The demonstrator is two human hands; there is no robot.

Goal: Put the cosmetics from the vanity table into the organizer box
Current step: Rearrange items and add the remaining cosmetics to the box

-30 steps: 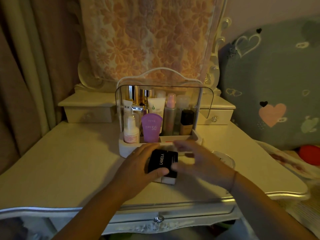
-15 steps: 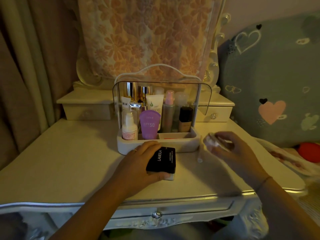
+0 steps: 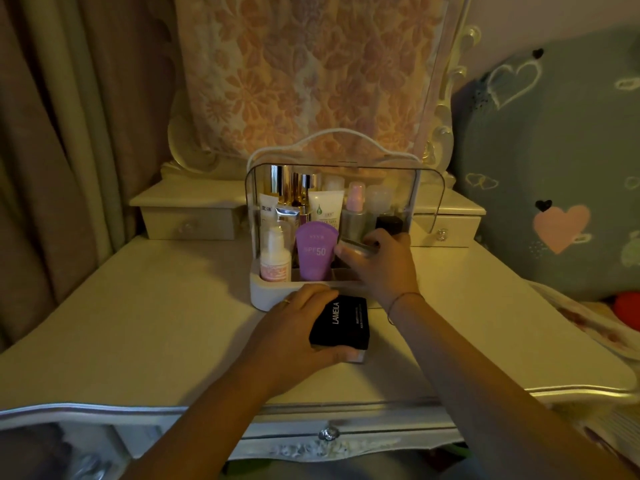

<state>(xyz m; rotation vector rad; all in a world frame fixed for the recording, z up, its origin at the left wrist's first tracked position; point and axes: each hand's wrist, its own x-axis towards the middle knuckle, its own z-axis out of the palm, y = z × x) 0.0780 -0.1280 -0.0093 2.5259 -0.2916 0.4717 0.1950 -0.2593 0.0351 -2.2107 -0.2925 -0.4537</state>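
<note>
Two items are gripped: LAMEILA compact (image 3: pixel 341 322) by left hand (image 3: pixel 291 327); right hand's (image 3: pixel 384 265) jar (image 3: pixel 355 245) should be lowered level at organizer box's (image 3: pixel 263 296) 3 o'clock.

a flat black box (image 3: pixel 341 322) marked lameila lies on the counter (image 3: pixel 156 306), just in front of the white organizer box (image 3: pixel 266 296), whose clear lid (image 3: pixel 421 202) stands raised. upright tubes and bottles (image 3: pixel 325 209) fill it, a purple spf 50 tube (image 3: pixel 317 254) in front. a small clear jar (image 3: pixel 356 244) is tilted above its front right compartment.
</note>
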